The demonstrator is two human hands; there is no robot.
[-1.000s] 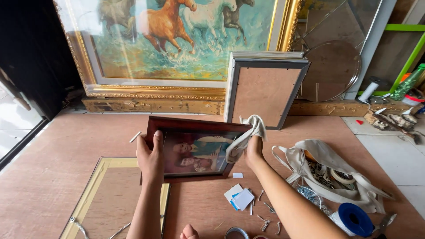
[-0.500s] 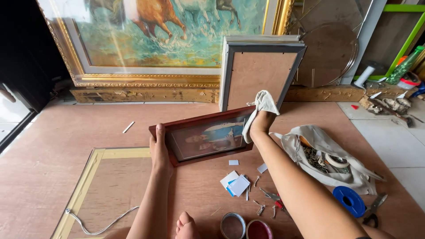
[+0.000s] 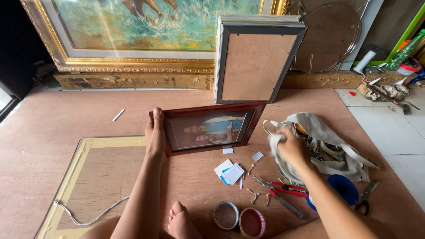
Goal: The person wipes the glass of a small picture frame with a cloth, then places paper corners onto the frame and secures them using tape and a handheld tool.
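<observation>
A person seated on a plywood floor steadies a small framed photograph with one hand and grips a cloth with the other.

Head view: the left hand [image 3: 156, 136] clasps the left edge of the dark red picture frame [image 3: 207, 128] — fingers pressed together along its side, thumb hidden, forearm stretched straight out from the body. The frame stands tilted back, its lower edge on the floor, just in front of a grey frame [image 3: 256, 62] leaning backing-side out against a large gilt-framed painting [image 3: 133, 40]. The right hand [image 3: 290, 148] is to the frame's right and clear of it, fingers curled tight around a bunched pale cloth [image 3: 274, 140], right over a beige bag [image 3: 327, 137]. To wipe the glass well, I judge the left hand should hold firm by the edge — off the glass. Red-handled pliers [image 3: 283, 188] lie near the right forearm.
</observation>
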